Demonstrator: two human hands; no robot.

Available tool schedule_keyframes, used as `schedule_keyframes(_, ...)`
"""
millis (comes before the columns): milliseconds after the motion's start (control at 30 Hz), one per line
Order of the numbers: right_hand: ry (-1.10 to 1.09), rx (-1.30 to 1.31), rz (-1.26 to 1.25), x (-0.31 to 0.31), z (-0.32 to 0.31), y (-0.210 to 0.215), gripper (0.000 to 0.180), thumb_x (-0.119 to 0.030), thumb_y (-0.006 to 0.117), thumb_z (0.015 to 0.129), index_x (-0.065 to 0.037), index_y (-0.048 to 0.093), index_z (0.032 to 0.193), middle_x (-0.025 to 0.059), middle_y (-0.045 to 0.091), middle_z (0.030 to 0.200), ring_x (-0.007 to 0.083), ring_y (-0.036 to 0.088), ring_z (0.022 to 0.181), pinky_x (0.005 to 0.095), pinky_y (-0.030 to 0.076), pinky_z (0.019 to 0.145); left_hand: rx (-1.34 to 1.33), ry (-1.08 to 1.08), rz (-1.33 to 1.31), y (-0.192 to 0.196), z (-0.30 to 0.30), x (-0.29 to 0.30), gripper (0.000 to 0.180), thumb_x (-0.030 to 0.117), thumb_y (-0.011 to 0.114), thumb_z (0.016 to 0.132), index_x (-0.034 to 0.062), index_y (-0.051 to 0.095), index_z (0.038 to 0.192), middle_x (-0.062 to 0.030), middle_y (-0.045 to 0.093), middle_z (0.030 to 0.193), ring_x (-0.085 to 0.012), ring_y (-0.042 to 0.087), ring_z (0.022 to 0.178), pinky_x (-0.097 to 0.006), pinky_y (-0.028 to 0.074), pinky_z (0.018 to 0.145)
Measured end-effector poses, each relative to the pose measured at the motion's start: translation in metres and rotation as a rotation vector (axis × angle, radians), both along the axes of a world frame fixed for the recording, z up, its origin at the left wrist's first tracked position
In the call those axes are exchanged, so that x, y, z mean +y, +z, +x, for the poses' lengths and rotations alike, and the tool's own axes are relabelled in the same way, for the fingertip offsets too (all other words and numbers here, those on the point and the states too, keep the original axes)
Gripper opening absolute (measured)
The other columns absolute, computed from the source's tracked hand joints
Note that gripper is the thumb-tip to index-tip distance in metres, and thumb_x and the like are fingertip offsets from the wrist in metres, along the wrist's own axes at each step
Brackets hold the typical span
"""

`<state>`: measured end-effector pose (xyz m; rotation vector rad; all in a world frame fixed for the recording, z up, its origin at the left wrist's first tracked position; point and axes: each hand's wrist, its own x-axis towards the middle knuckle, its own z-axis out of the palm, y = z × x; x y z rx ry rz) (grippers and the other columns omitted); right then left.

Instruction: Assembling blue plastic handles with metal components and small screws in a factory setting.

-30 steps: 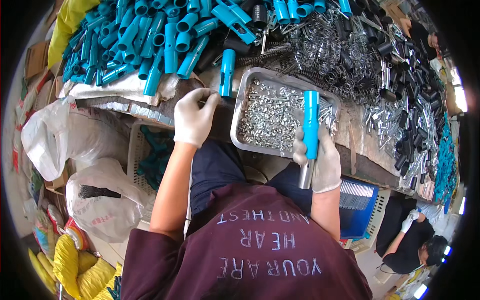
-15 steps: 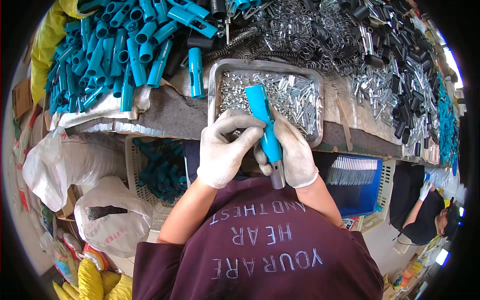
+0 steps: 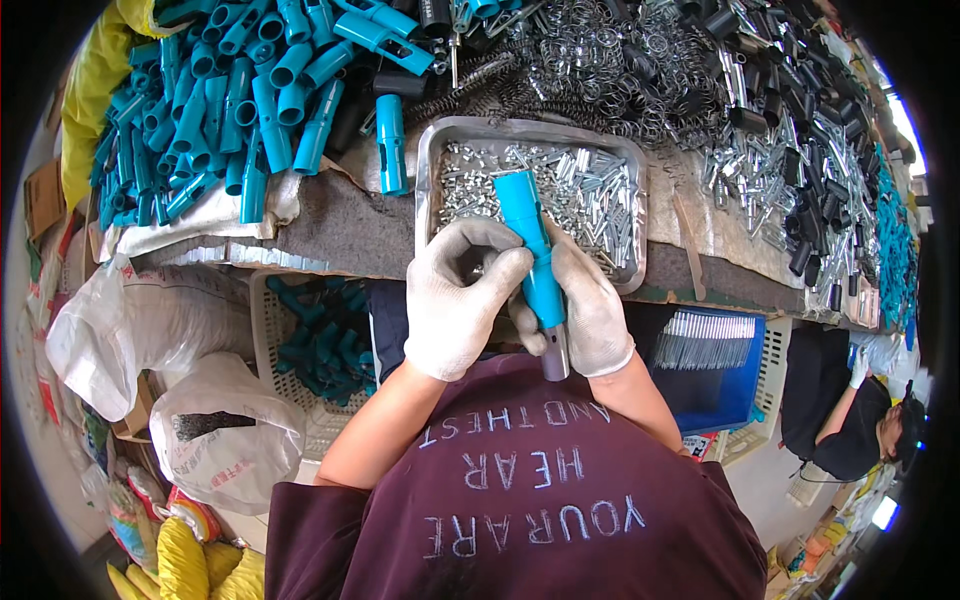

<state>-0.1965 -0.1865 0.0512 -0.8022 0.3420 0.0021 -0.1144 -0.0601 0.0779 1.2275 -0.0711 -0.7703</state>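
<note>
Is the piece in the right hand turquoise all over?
No, a grey metallic section sticks out below the turquoise tube in the right hand.

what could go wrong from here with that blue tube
The tube is in the right hand, its metal end over the person's shirt; if the gloved grip slipped, it might drop onto the lap.

The left hand has its fingertips against the tube, so a finger could perhaps get pinched.

Anything tiny dropped into the tray could be hard to find among its silver bits.
</note>
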Motion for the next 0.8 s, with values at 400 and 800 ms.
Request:
schedule_keyframes(400,-0.015,-0.095,-0.181,-0.002,-0.002,0.008,0.061,-0.034,0.040,0.106,0.000,0.023,0.154,0.0117,0.062,0.090,0.0132,0.060,0.063,0.0248,0.051,0.049,-0.006,-0.157,-0.127,-0.008,0.013,0.005,0.020,0.003,0.067,0.089,-0.0009,0.051,0.100,-0.0081,0.064,0.075,-0.0161,0.065,0.053,-0.023,0.050,0.048)
schedule_keyframes(800,0.025,0.062,-0.391,-0.007,-0.001,0.008,0.052,-0.031,0.045,0.105,0.001,0.037,0.145,0.0069,0.061,0.087,0.0106,0.059,0.063,0.0259,0.050,0.050,-0.346,-0.158,0.287,-0.013,0.037,0.007,0.020,0.017,0.066,0.092,-0.0021,0.068,0.085,-0.0064,0.066,0.070,-0.0084,0.061,0.062,-0.028,0.049,0.056)
